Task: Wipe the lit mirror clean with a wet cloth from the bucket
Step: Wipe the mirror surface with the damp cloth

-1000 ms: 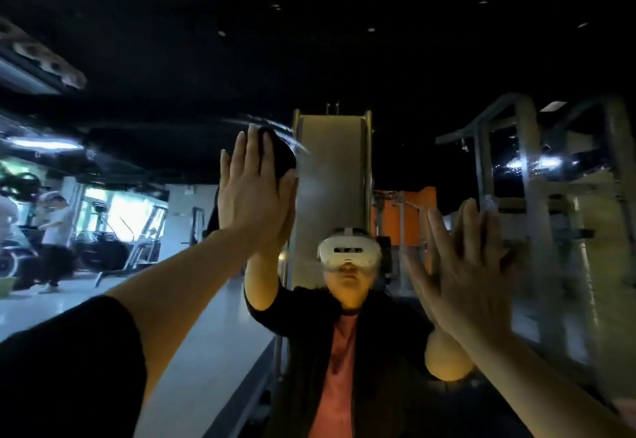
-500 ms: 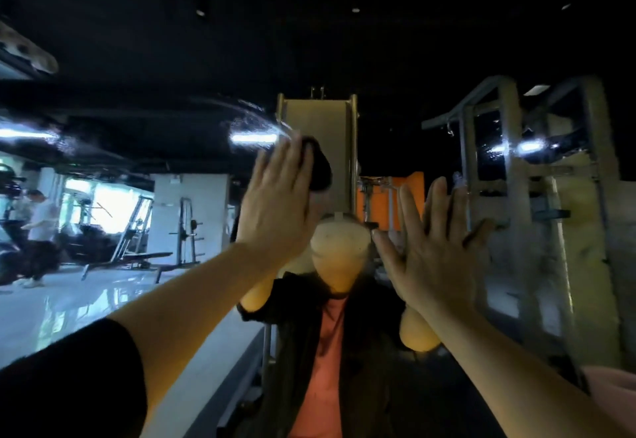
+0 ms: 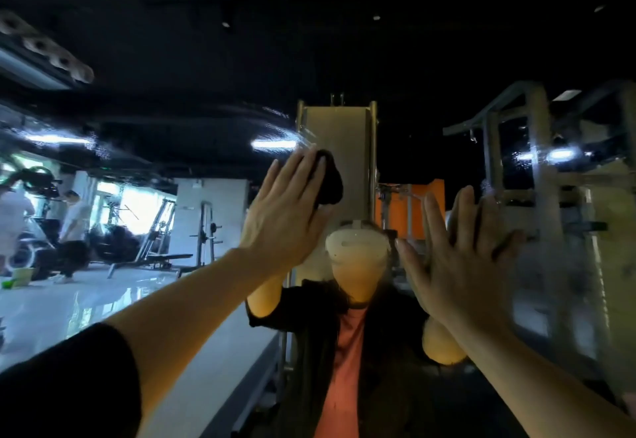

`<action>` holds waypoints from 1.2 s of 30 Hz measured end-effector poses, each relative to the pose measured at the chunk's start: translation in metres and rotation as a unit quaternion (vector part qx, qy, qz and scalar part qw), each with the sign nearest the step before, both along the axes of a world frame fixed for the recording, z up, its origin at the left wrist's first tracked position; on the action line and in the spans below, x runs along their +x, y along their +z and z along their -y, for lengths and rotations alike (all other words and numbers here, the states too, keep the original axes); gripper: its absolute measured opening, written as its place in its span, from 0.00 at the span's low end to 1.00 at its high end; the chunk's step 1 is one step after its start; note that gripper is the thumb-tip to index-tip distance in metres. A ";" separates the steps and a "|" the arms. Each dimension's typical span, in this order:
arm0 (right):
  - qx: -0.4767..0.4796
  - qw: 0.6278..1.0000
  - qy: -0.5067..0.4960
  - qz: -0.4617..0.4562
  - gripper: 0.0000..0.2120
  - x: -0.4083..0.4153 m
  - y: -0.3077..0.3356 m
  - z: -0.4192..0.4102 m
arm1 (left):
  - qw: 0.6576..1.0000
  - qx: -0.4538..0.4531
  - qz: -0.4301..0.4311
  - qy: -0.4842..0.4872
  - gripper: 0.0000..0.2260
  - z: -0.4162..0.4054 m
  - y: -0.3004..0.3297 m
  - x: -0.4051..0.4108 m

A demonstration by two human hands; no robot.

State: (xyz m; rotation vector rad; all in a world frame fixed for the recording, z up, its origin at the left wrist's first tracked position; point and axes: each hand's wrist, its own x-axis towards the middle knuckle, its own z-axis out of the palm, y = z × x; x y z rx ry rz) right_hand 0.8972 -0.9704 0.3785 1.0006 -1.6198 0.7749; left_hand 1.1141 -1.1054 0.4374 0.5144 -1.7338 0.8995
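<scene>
A large mirror (image 3: 413, 59) fills the whole view and reflects a dim gym and my own figure. Wet streaks and droplets (image 3: 275, 121) arc across the glass above my left hand. My left hand (image 3: 285, 210) lies flat with straight fingers and presses a dark cloth (image 3: 330, 179) against the mirror at about head height. The cloth's edge shows past my fingertips. To the right, my right hand (image 3: 454, 248) rests flat on the glass with spread fingers and holds nothing. No bucket shows beside me.
Reflected in the glass are a tall beige machine (image 3: 339, 148), grey racks (image 3: 537, 196) at right, a bench and rack (image 3: 165, 258) at left, two people (image 3: 74, 231) far left, and a green container (image 3: 22, 276) on the shiny floor.
My left hand has slid the cloth rightward across the glass over the last second. My right hand has stayed flat on the mirror at the right. The view has shifted slightly.
</scene>
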 end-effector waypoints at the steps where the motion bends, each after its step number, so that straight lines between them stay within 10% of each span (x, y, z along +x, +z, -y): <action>1: -0.003 1.000 -0.001 -0.002 0.37 0.000 0.000 0.000 | 1.000 0.004 -0.022 0.003 0.29 0.008 0.003 0.011; 7: -0.013 1.000 -0.010 -0.004 0.38 -0.002 0.000 0.002 | 0.948 0.150 -0.281 -0.020 0.24 0.016 0.073 0.043; 14: -0.019 1.000 -0.001 -0.011 0.37 -0.002 -0.001 0.002 | 0.996 -0.034 0.002 -0.079 0.22 0.009 0.050 -0.014; 19: -0.030 1.000 0.002 -0.009 0.36 -0.001 -0.002 0.003 | 0.976 0.092 -0.171 -0.096 0.21 -0.002 0.072 -0.009; 25: -0.027 0.999 -0.018 -0.026 0.36 -0.007 -0.004 0.005 | 0.991 -0.066 0.093 -0.076 0.29 -0.010 -0.020 -0.033; 31: -0.023 1.000 -0.019 -0.006 0.36 -0.007 -0.001 0.007 | 0.976 0.123 -0.159 -0.083 0.25 0.001 -0.040 0.006; 36: -0.018 0.999 0.000 -0.032 0.36 0.012 -0.032 -0.002 | 0.993 0.063 -0.023 -0.099 0.28 -0.012 -0.105 -0.018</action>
